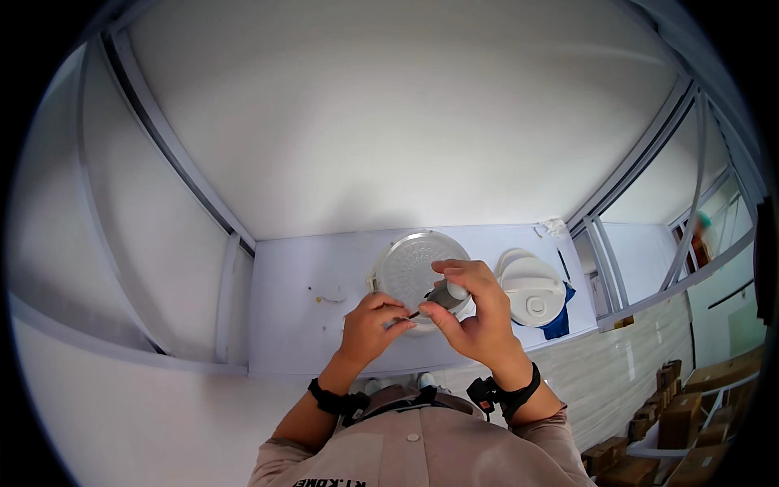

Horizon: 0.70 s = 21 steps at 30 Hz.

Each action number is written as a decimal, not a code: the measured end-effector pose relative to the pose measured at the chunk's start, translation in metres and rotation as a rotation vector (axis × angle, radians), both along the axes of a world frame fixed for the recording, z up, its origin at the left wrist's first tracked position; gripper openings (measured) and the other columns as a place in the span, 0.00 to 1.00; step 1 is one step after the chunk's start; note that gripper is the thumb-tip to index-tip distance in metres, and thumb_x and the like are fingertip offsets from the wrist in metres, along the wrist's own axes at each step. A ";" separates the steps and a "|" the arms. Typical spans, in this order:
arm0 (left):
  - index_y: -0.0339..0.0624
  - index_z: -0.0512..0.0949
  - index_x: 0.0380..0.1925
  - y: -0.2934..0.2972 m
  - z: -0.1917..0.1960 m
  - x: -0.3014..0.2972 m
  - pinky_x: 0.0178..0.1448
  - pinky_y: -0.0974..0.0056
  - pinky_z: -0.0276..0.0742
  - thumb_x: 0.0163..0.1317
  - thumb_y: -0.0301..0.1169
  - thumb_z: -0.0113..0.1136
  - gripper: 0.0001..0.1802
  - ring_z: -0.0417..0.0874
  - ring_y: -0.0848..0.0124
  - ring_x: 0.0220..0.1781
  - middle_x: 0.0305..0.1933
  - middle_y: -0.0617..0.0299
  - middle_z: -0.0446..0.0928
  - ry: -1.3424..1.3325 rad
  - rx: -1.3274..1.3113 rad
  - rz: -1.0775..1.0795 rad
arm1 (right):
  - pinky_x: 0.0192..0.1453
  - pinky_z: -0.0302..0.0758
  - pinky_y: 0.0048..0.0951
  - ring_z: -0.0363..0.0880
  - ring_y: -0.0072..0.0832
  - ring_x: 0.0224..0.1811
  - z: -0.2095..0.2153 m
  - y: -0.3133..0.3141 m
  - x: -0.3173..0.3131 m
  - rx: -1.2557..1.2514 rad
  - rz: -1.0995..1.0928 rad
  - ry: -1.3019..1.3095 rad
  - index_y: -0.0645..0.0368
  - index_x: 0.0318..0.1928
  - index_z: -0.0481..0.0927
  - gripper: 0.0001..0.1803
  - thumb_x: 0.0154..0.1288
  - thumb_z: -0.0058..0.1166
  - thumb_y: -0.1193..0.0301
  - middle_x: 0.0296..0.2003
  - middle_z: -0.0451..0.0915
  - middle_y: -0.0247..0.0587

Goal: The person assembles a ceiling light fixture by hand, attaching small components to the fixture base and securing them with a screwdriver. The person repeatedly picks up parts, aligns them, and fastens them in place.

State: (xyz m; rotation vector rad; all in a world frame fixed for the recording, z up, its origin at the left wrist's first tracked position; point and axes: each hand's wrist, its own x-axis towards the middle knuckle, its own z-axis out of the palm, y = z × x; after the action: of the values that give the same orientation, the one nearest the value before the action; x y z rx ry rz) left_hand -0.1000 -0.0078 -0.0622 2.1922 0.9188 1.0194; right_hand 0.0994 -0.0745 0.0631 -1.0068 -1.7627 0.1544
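My right hand (485, 312) is wrapped round a grey electric screwdriver (446, 297), whose thin dark bit points left. At the bit's tip, my left hand (371, 329) closes thumb and fingers in a pinch; whatever they hold there is too small to make out. Below and beyond both hands sits a round, silvery metal-topped appliance body (418, 258), partly hidden by the screwdriver and my right hand. To the right of my right hand lies a white appliance lid (533, 290) with a raised handle band and a round-cornered button.
A blue cloth (557, 326) sticks out from under the lid. Small loose bits (329, 299) lie on the white table (284, 276) at left, and a crumpled white wrapper (554, 228) at the back right. Metal frame posts flank the table. Cardboard boxes (680, 420) are stacked at lower right.
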 end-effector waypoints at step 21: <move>0.47 0.92 0.37 -0.001 -0.004 -0.001 0.50 0.60 0.83 0.55 0.37 0.81 0.12 0.85 0.65 0.49 0.43 0.67 0.84 -0.039 -0.052 -0.037 | 0.42 0.73 0.30 0.75 0.33 0.39 0.004 0.003 -0.004 0.141 -0.078 -0.019 0.58 0.57 0.82 0.34 0.51 0.85 0.68 0.42 0.77 0.41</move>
State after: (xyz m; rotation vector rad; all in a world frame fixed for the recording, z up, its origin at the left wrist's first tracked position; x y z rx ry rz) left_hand -0.1014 -0.0089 -0.0661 2.1312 0.8737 1.0067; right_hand 0.0959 -0.0719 0.0668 -0.9755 -1.7232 -0.0285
